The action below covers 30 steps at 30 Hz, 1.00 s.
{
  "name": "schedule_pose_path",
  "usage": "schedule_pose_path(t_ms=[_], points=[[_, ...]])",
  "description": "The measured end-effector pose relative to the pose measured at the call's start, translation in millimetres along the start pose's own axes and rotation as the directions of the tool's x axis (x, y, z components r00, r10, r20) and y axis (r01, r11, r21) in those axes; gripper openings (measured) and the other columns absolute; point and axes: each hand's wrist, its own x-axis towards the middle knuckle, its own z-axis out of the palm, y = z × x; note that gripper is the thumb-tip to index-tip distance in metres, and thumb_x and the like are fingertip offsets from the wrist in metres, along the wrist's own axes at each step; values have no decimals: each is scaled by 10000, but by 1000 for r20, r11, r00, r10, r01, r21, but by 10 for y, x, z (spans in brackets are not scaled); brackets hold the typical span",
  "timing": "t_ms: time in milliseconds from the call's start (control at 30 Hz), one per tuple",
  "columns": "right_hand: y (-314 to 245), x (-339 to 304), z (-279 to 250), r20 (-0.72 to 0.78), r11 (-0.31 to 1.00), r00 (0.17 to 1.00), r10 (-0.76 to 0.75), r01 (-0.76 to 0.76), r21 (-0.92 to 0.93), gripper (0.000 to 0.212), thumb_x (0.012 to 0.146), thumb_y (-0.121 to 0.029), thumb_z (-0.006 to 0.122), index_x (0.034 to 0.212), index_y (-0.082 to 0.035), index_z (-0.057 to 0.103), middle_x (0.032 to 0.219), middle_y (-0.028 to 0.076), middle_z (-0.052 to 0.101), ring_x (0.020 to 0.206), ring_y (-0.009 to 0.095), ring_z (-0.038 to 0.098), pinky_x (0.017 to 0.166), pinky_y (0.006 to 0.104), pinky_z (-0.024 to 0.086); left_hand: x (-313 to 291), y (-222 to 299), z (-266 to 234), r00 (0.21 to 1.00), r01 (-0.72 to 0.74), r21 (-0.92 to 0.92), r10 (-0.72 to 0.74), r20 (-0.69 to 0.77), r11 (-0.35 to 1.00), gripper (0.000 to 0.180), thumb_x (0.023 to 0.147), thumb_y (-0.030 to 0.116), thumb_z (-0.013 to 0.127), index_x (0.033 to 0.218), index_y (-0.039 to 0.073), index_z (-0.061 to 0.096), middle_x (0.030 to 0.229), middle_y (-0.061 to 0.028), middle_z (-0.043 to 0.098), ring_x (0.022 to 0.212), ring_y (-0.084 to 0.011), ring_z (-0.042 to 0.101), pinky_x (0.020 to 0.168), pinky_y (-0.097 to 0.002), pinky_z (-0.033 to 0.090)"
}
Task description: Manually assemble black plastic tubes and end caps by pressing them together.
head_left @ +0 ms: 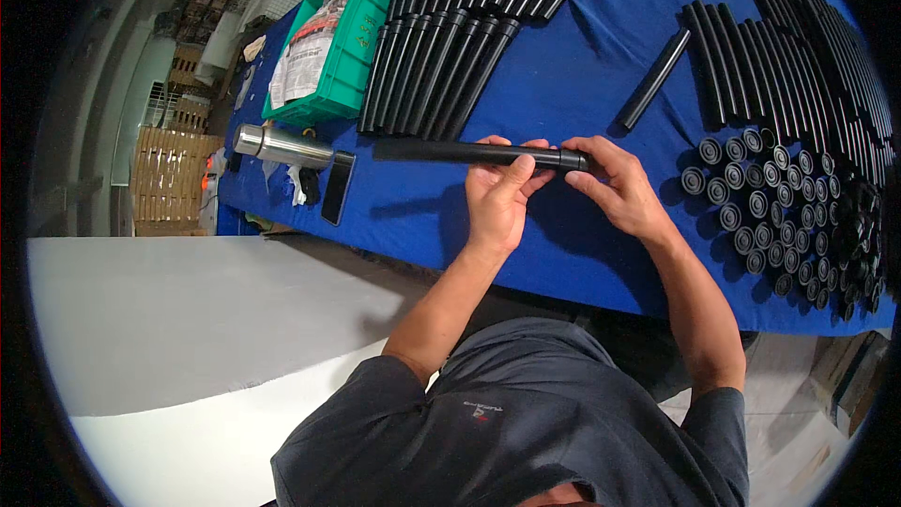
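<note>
A long black tube [432, 151] lies level across both my hands, above the near part of the blue-covered table. My left hand [499, 199] is wrapped round its middle, thumb on top. At the tube's right end is a wider ringed black cap [569, 161]. My right hand [615, 183] grips that cap between thumb and fingers. Part of the tube is hidden behind my left fingers. To the right stand many round black caps [754, 177] with ringed faces. A single black tube [654, 80] lies apart, beyond my right hand.
Rows of capped black tubes [441, 66] lie at the back, beside a green crate [355, 47] holding newspaper. More plain tubes [779, 75] fill the far right. A metal flask [282, 145] and a phone [338, 190] rest at the left on the blue cloth [563, 56].
</note>
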Motion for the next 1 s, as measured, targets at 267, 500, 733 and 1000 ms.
schedule_pose_path(t_ms=[267,500,733,1000], points=[[103,-21,87,8,999,1000,-10,9,38,362,876,-137,680,1200,1,596,923,102,609,777,192,580,688,323,473,-52,-77,-54,996,-7,7,7,-86,1000,224,920,56,647,1086,100,504,1109,-202,653,986,-276,681,861,-402,596],[23,-5,72,44,999,999,-6,7,-39,332,904,-97,654,1212,5,586,935,40,591,780,96,541,693,260,462,-60,-126,-51,992,-12,5,13,-123,1000,250,908,59,664,1091,100,499,1089,-190,660,966,-272,685,843,-403,599],[78,-15,74,7,1000,1000,-15,16,-27,381,855,-136,693,1200,-5,596,934,121,617,784,213,591,700,335,481,-35,-100,-64,994,-4,60,10,-107,998,290,908,71,667,1134,103,487,1118,-194,649,1010,-283,669,856,-410,593],[174,51,-101,93,993,992,85,-92,71,413,792,-140,756,1146,-2,593,916,102,618,819,181,599,738,325,487,-5,89,-612,948,275,-123,-248,198,954,390,952,195,629,1293,31,534,1323,-227,560,1196,-311,589,994,-435,533]])
